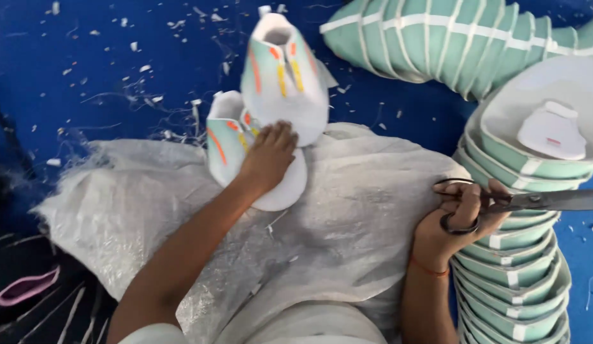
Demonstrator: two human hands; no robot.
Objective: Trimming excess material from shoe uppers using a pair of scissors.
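on the white plastic sheet [347,210] over my lap, my left hand [269,156] lies flat on a pale shoe upper [227,141] with orange and yellow stripes, fingers spread and loose, pressing more than gripping. a second upper [285,76] stands just beyond it, touching. to do this well i judge i should pin the piece steady and keep fingers off the edge. my right hand [459,220] is closed through the loops of the scissors [532,200], blades pointing right, beside the stacked green pieces [519,280].
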